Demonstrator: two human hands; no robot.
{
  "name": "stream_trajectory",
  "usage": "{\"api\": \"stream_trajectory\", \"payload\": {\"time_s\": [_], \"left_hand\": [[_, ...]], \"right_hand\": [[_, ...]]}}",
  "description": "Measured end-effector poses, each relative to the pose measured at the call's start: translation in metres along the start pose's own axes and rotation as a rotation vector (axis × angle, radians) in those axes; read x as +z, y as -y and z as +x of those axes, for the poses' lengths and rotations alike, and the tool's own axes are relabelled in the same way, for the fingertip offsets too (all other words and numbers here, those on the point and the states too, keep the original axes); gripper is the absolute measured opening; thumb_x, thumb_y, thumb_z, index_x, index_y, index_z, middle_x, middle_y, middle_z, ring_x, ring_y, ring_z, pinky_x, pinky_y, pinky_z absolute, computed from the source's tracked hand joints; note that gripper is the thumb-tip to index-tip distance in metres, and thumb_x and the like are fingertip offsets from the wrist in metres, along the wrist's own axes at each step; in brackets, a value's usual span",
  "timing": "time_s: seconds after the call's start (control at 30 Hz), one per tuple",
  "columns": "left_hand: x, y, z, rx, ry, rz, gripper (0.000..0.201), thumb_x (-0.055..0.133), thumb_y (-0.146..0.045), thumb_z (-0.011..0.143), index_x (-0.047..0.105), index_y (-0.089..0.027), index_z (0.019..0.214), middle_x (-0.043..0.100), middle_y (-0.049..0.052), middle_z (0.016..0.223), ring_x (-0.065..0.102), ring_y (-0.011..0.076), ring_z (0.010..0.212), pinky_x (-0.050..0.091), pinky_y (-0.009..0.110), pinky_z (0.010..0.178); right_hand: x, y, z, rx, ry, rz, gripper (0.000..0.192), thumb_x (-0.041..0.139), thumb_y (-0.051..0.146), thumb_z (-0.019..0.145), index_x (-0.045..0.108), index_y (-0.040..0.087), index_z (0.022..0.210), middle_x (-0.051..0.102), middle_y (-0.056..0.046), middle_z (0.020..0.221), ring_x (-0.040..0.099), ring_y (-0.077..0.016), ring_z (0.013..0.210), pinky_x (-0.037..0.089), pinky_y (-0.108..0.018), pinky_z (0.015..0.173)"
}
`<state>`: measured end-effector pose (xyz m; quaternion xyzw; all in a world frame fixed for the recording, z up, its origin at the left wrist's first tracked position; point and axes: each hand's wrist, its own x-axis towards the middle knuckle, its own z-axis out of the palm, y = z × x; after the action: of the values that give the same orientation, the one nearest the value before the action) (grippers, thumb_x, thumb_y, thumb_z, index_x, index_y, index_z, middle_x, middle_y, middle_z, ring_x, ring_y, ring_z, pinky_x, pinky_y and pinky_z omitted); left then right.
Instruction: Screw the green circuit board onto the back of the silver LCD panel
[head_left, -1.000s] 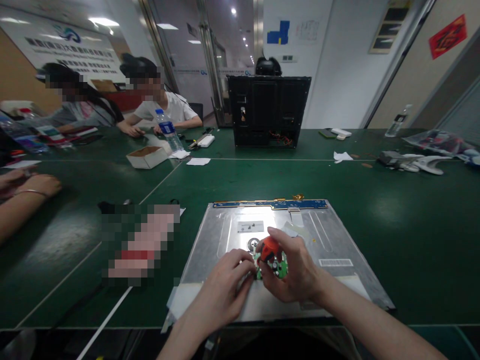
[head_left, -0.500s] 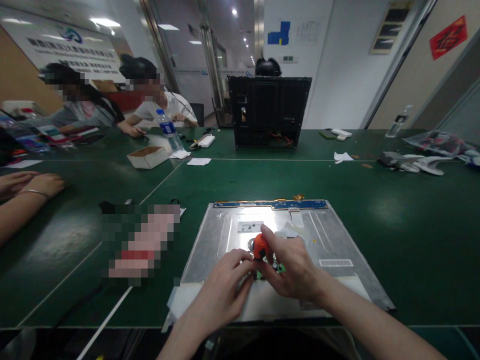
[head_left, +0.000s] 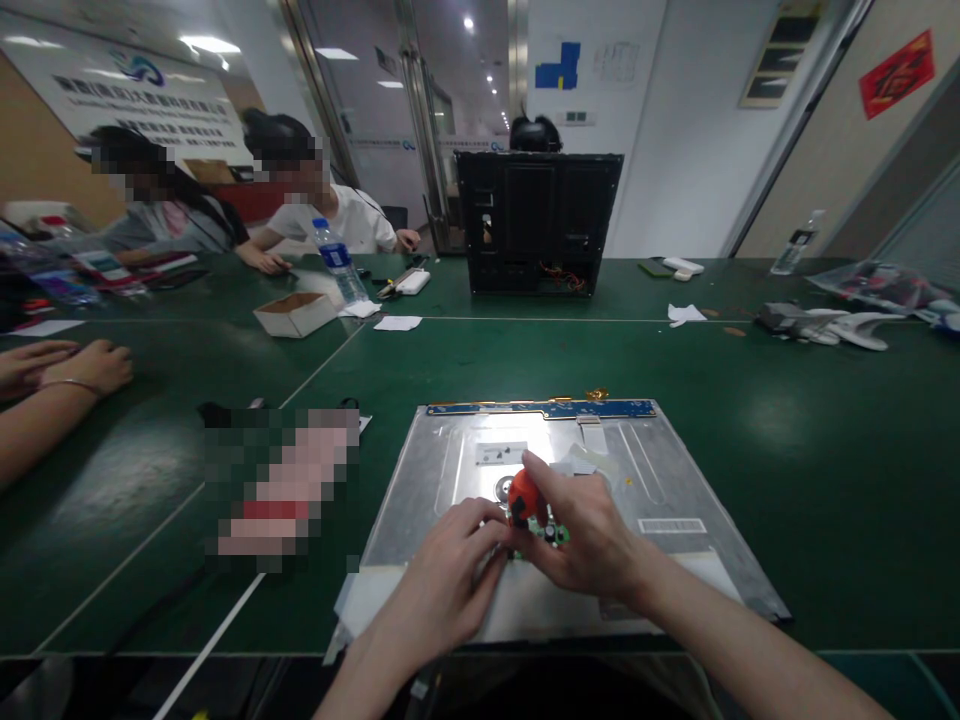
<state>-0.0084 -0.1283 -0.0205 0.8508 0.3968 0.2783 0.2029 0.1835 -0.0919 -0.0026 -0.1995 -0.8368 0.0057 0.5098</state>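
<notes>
A silver display panel [head_left: 420, 470] lies back side up on the table in front of me, with a blue circuit strip along its far edge. My right hand [head_left: 585, 520] is wrapped round the red and black handle of a screwdriver [head_left: 525, 492], held upright over a small green circuit board [head_left: 559, 535] on the panel. My left hand [head_left: 454, 565] rests on the panel, its fingers bent together at the foot of the screwdriver. What those fingertips pinch, if anything, is hidden, and so is the screwdriver's tip.
A black monitor housing [head_left: 536, 225] stands across the green table [head_left: 847, 480]. To the left are a small open box [head_left: 296, 315], a water bottle [head_left: 337, 260] and a blurred-out pinkish object [head_left: 292, 485]. Another person's hands [head_left: 86, 370] rest at the left; two people sit beyond.
The red screwdriver handle has turned a little in my right hand. My left hand stays put. At the far left, a co-worker's hand has shifted slightly.
</notes>
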Motion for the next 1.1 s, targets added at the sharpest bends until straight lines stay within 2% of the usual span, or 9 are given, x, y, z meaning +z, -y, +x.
{"api": "stream_trajectory", "payload": {"time_s": [0.2,0.33,0.53,0.83,1.1], "left_hand": [[-0.0016,-0.0012,0.0006,-0.008,0.014,0.004,0.024,0.045,-0.007,0.089,0.061,-0.020,0.101,0.061,0.008,0.105,0.060,0.0226,0.096,0.052,0.036,0.083],[-0.0017,-0.0016,0.0010,-0.003,0.005,0.013,0.025,0.046,-0.007,0.087,0.062,-0.020,0.102,0.062,0.008,0.103,0.061,0.0228,0.095,0.053,0.036,0.082],[-0.0011,-0.0012,0.0007,-0.004,-0.003,0.014,0.020,0.045,-0.007,0.088,0.059,-0.020,0.091,0.062,0.008,0.101,0.060,0.0228,0.094,0.053,0.036,0.081],[-0.0008,-0.0004,-0.0003,-0.007,0.012,0.003,0.025,0.045,-0.008,0.090,0.061,-0.021,0.105,0.061,0.009,0.108,0.059,0.0238,0.100,0.052,0.037,0.086],[-0.0011,-0.0001,-0.0003,-0.015,0.008,0.000,0.022,0.044,-0.008,0.089,0.060,-0.019,0.098,0.061,0.008,0.103,0.060,0.0225,0.094,0.053,0.036,0.082]], "right_hand": [[0.0005,0.0029,-0.0015,0.065,-0.008,-0.010,0.063,0.050,0.021,0.093,0.024,0.013,0.149,0.070,-0.004,0.079,0.056,-0.0130,0.047,0.047,-0.025,0.045],[0.0008,0.0029,-0.0013,0.054,-0.001,0.008,0.061,0.049,0.019,0.091,0.024,0.012,0.147,0.070,-0.005,0.080,0.057,-0.0139,0.049,0.048,-0.025,0.045],[-0.0001,0.0006,0.0002,0.036,-0.011,0.017,0.058,0.053,0.026,0.093,0.028,0.016,0.144,0.070,-0.004,0.084,0.061,-0.0141,0.056,0.050,-0.024,0.049],[0.0002,0.0015,-0.0005,0.053,0.002,0.004,0.059,0.050,0.020,0.094,0.027,0.011,0.147,0.071,-0.005,0.081,0.056,-0.0125,0.048,0.047,-0.025,0.047],[-0.0006,0.0041,0.0002,0.069,-0.032,-0.019,0.052,0.051,0.027,0.095,0.032,0.014,0.141,0.070,-0.004,0.080,0.058,-0.0127,0.049,0.047,-0.025,0.046]]}}
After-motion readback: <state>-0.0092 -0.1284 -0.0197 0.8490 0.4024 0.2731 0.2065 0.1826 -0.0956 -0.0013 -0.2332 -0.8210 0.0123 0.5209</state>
